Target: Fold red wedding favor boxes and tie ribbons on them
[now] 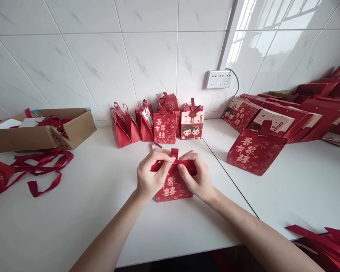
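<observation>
the left forearm [112,230], lower left of the frame, and right forearm [251,223], lower right, are bare and slender, tapering toward the bare left hand [153,172] and bare right hand [200,175] mid-frame.

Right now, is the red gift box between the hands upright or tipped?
Upright: the red gift box stands on the white table, red strap uppermost, lettering right way up.
</observation>
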